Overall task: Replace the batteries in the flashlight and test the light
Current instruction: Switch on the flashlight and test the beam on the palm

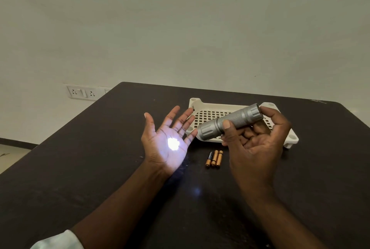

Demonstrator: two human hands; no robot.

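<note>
Now one lit flashlight in right grip, left palm spread, three batteries loose

We see bare dark surface toward nine o'clock; at twelve the white tray blocks us, three batteries lying just before it.

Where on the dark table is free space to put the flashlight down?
Bare dark table lies left of the open left hand, and along the near edge between both forearms. It is crowded around the three small batteries, the white perforated tray and the right hand gripping the silver flashlight.
</note>
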